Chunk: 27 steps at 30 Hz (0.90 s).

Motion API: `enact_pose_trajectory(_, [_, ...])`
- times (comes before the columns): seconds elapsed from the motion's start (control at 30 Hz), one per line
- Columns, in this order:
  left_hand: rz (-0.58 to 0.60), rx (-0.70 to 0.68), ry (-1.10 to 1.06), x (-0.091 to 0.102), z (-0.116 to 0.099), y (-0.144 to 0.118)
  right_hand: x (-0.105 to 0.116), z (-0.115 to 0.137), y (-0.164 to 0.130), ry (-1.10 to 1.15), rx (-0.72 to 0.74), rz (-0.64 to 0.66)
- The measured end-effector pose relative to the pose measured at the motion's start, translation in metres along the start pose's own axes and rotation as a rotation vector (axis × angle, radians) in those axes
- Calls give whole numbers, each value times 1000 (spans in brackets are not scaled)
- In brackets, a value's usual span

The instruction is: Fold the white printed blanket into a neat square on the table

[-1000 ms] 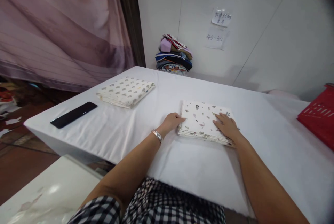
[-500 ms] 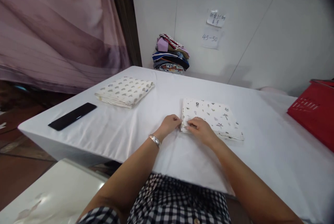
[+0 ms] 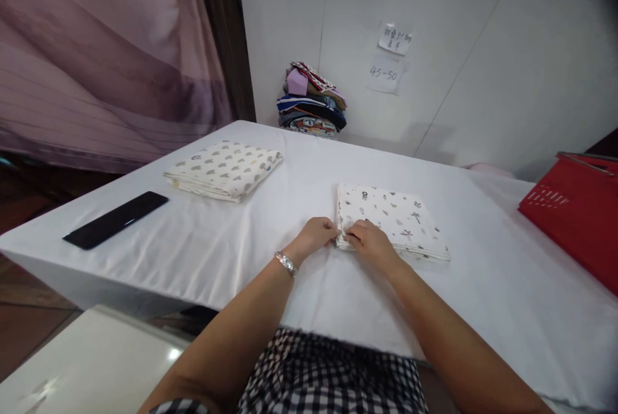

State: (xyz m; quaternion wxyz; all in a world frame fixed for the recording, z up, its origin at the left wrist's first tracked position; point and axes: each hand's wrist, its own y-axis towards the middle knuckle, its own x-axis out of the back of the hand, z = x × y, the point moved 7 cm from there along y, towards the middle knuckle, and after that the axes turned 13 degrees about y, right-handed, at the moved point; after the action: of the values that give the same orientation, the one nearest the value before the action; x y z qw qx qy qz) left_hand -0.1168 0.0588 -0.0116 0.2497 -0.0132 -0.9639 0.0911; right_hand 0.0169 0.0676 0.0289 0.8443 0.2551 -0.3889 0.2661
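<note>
Head view: printed cloth [image 3: 393,221] lying folded flat on the white table [image 3: 232,253], centre frame. Left hand [image 3: 316,237] and right hand [image 3: 371,243] pinching its near-left corner, at 7 o'clock of the cloth. Folding apparently done — corner trimming left. Second folded cloth [image 3: 224,169] finished at 10 o'clock; black bar [image 3: 116,219] beyond.

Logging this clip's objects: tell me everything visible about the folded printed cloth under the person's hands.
The folded printed cloth is white with small scattered dark and greenish motifs, folded into a flat rectangle of several layers whose edges show along the near side. It looks like thin, soft cotton. It lies flat on the white-covered table, right of centre. The left hand and right hand both touch its near left corner.
</note>
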Motion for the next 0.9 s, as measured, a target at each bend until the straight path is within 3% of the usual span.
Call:
enact_pose_trajectory(0.23, [14,4,-5,-1,-1,-1,4,7,-4,118,59,-178])
enact_pose_trajectory(0.57, [39,61,-46,0,-6,-5,-5,15,-7,19,158,-91])
enact_pose_trajectory(0.7, [1,5,71,-1,-6,-5,-3,20,-10,46,178,-100])
enact_pose_trajectory(0.9, [-8,-13,136,-2,-5,-4,4,15,-9,218,72,-131])
